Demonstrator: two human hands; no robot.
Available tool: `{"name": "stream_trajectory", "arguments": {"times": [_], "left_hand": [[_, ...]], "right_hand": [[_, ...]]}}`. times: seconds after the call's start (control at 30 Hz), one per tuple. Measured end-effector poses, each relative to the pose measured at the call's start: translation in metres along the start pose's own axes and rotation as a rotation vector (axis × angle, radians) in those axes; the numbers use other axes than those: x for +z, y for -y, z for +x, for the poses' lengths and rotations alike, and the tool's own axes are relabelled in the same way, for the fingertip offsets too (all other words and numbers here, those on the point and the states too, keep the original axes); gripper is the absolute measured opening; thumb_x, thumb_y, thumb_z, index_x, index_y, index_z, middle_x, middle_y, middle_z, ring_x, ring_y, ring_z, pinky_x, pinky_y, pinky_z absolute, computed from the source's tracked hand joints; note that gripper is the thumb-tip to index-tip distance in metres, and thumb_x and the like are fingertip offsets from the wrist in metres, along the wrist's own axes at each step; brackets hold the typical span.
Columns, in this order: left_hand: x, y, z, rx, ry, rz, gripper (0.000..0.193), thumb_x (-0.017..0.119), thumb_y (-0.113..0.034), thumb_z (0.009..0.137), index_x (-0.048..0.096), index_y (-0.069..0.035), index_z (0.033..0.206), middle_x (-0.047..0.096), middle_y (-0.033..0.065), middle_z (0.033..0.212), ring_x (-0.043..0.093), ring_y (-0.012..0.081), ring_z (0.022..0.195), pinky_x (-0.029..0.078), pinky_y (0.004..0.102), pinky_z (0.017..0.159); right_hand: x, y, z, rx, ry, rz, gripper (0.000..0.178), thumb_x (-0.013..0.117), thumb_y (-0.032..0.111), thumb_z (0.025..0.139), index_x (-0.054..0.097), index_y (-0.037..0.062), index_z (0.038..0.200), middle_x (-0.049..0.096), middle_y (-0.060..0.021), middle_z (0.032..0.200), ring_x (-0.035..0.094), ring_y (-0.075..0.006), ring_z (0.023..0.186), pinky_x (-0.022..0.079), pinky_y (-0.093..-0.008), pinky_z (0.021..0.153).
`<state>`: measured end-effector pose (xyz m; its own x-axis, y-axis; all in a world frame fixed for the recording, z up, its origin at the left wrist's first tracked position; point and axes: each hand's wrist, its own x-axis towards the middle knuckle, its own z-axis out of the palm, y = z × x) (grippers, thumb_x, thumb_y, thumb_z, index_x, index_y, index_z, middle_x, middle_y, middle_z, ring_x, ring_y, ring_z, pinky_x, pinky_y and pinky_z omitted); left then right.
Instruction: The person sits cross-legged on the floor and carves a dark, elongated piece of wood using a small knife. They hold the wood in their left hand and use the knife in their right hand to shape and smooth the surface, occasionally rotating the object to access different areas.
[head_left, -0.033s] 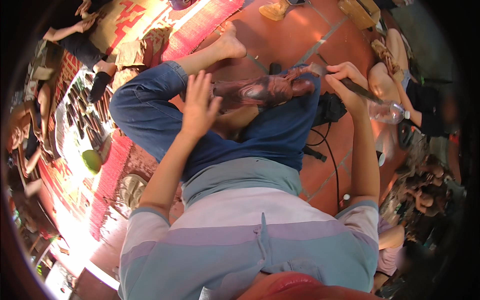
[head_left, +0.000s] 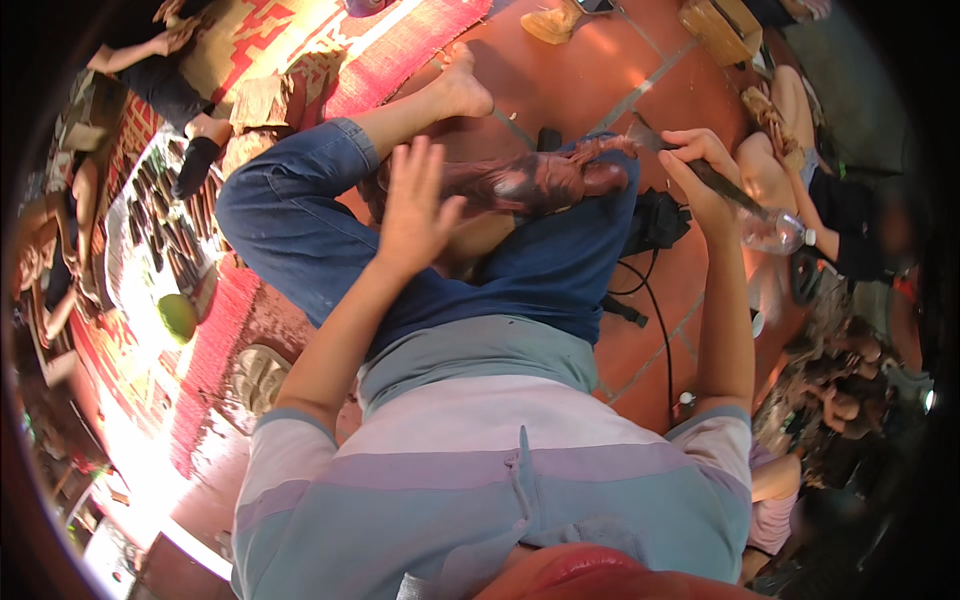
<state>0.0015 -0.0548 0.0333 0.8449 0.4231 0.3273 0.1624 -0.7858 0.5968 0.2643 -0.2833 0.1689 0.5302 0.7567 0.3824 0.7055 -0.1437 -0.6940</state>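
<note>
A dark reddish-brown carved wooden figure [head_left: 520, 182] lies sideways across my lap, over my jeans. My left hand [head_left: 415, 210] is open with its fingers spread, over the figure's left end; whether the palm presses on it I cannot tell. My right hand [head_left: 700, 165] is closed around a dark-handled tool [head_left: 728, 188] with a flat, widening tip. That tip is beside the figure's right end, and its exact kind is not clear. Whether it touches the wood I cannot make out.
A clear plastic bottle [head_left: 775, 230] is beyond my right hand. Black cables [head_left: 655, 300] run over the red tiles. At left, many dark tools [head_left: 165, 215] lie on a white sheet near a green round object [head_left: 178, 318] and wood blocks [head_left: 262, 105]. Other people sit on both sides.
My left hand has shifted slightly right along the figure. The tool's tip in my right hand has tilted and now appears darker; the figure stays in about the same place.
</note>
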Motion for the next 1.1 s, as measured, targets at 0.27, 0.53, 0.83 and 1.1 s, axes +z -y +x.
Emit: {"name": "stream_trajectory", "arguments": {"times": [0.27,0.53,0.83,1.1], "left_hand": [[0.109,-0.068,-0.019,0.494,0.444,-0.189,0.064,0.064,-0.037,0.081,0.044,-0.009,0.136,0.023,0.0189,0.151,0.018,0.04,0.14,0.014,0.055,0.112],[0.067,-0.031,0.007,0.617,0.315,-0.004,0.061,0.066,-0.038,0.08,0.046,-0.019,0.135,0.033,0.0133,0.146,0.028,0.0354,0.136,0.021,0.0525,0.111],[-0.013,0.057,-0.007,0.137,0.348,0.679,0.062,0.064,-0.035,0.083,0.045,-0.007,0.135,0.045,0.015,0.138,0.039,0.0325,0.128,0.029,0.0461,0.108],[-0.06,-0.02,-0.06,-0.621,0.355,-0.63,0.031,0.054,-0.023,0.095,0.064,0.0,0.114,0.066,0.0092,0.109,0.059,0.0137,0.099,0.044,0.0272,0.089]], "right_hand": [[0.009,-0.008,-0.012,0.502,-0.178,0.324,0.023,0.062,-0.001,0.086,0.062,-0.0059,0.109,0.066,-0.0153,0.102,0.066,-0.0189,0.093,0.051,-0.0255,0.085],[0.025,-0.028,-0.009,0.465,-0.209,0.373,0.032,0.058,0.012,0.093,0.058,-0.0056,0.121,0.066,-0.0171,0.105,0.064,-0.0224,0.1,0.05,-0.0297,0.09],[0.071,-0.083,-0.011,0.475,-0.181,0.411,0.034,0.058,0.02,0.094,0.06,-0.0015,0.121,0.068,-0.012,0.101,0.064,-0.0152,0.091,0.049,-0.0249,0.08],[0.101,-0.117,-0.013,0.383,-0.391,0.4,0.029,0.058,0.018,0.094,0.064,-0.0026,0.114,0.067,-0.0115,0.105,0.061,-0.0141,0.097,0.047,-0.0244,0.084]]}}
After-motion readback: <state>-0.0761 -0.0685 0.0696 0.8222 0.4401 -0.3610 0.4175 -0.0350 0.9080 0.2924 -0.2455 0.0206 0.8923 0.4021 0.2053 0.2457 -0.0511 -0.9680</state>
